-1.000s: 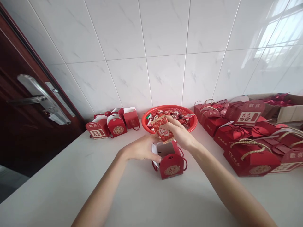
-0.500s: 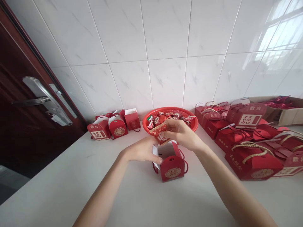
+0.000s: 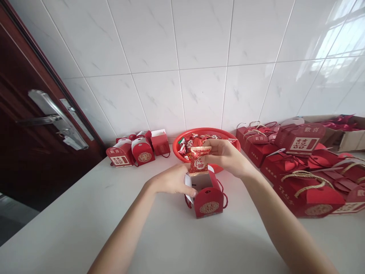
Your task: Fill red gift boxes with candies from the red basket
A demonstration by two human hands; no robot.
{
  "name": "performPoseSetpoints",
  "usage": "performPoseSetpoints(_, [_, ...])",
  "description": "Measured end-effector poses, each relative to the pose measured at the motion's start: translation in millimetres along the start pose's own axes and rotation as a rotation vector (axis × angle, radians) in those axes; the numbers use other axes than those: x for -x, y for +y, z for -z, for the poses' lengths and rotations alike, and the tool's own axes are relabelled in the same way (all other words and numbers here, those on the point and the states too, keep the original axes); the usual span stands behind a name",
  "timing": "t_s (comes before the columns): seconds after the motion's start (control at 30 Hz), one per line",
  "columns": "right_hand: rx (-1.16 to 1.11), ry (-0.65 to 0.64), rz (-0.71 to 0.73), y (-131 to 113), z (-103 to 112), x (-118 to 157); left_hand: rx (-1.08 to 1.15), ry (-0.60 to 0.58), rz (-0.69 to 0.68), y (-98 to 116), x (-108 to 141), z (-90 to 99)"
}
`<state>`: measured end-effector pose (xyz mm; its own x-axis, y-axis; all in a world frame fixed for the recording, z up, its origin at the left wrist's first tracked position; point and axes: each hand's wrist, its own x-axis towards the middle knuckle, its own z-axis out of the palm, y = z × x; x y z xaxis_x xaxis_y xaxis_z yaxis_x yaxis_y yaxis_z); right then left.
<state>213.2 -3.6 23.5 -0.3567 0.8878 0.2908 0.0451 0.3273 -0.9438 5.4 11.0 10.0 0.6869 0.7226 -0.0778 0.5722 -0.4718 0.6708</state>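
A small red gift box with a round gold emblem and red cord handles stands on the white table, its top open. My left hand grips its left side, thumb at the raised flap; some of its fingers are hidden behind the box. Above the opening, my right hand pinches a red and gold candy packet by its right edge. The packet hangs upright, its printed face towards me. Right behind is a red plastic basket of wrapped candies, partly covered by my right hand.
Several small red boxes stand at the back left by the tiled wall. Many red gift boxes, some with rope handles, are piled on the right. A cardboard carton sits behind them. A door handle is at the left.
The candy packet has turned from tilted to upright over the box as my right hand shifted slightly right. My left hand keeps its hold on the box.
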Motion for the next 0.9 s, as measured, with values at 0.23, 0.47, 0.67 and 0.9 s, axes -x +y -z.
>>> performPoseSetpoints(0.23, [0.073, -0.028, -0.034, -1, 8, 0, 0.091, -0.064, 0.027, -2, -1, 0.4])
performPoseSetpoints(0.47, [0.160, -0.158, 0.007, 2, 12, 1, 0.146, -0.099, 0.058, 0, -1, 0.3])
performPoseSetpoints(0.67, [0.198, -0.173, -0.023, 4, 13, 1, 0.114, -0.054, 0.105, 1, -1, -1.1])
performPoseSetpoints(0.9, [0.302, -0.295, -0.057, 8, 13, 1, 0.043, -0.094, 0.038, 1, -3, 0.0])
